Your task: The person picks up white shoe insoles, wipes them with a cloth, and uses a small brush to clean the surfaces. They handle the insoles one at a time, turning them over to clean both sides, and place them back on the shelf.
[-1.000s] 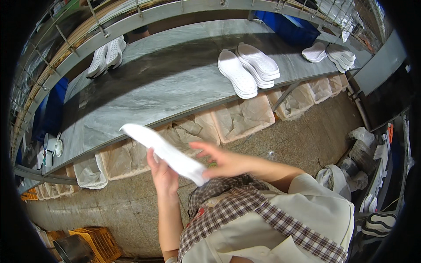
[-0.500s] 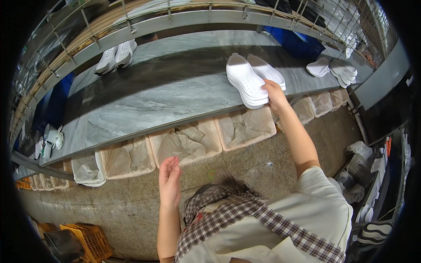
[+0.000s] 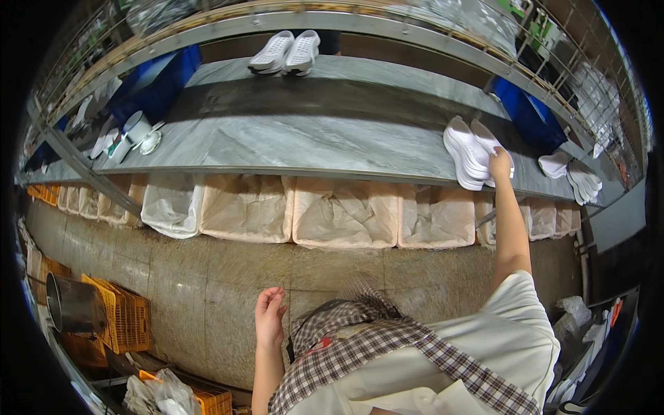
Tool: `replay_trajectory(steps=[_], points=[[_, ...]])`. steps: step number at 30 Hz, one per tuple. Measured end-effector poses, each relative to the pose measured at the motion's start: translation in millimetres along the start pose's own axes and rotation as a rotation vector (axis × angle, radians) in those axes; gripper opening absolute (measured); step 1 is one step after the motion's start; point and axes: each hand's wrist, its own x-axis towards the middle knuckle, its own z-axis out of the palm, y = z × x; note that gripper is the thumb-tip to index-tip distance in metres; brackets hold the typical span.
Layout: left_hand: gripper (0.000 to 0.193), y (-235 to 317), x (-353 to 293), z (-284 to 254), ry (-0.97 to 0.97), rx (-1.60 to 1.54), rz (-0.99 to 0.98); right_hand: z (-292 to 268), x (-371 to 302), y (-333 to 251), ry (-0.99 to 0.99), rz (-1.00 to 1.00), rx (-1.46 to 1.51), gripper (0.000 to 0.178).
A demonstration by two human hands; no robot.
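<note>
A nudge from the right hand (image 3: 500,166), whose fingers' (image 3: 496,155) grip I cannot tell, could tip white soles (image 3: 465,152) off the counter (image 3: 311,142) nearward; the left hand (image 3: 270,317) is released.

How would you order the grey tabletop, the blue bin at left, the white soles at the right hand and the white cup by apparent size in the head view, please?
Largest to smallest:
1. Grey tabletop
2. Blue bin at left
3. White soles at the right hand, taken together
4. White cup
</note>
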Motion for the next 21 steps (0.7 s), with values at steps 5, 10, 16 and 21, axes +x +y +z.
replay_trajectory(steps=[5, 10, 16, 21], points=[[0.015, 4.3, -3.8, -44.7, 0.047, -0.049, -0.008, 12.6, -20.2, -112.0, 0.108, -0.316, 0.392, 0.020], [0.015, 19.3, 18.4, -70.4, 0.060, -0.122, 0.034, 79.0, -40.3, -246.5, -0.404, -0.211, 0.724, 0.011], [0.013, 45.0, 53.9, -115.9, 0.233, -0.185, 0.062, 203.5, -27.8, -384.8, -0.649, 0.001, 1.023, 0.021], [0.010, 91.7, 80.8, -146.3, 0.456, -0.272, 0.041, 346.5, 25.8, -466.3, -0.652, 0.407, 1.466, 0.025]])
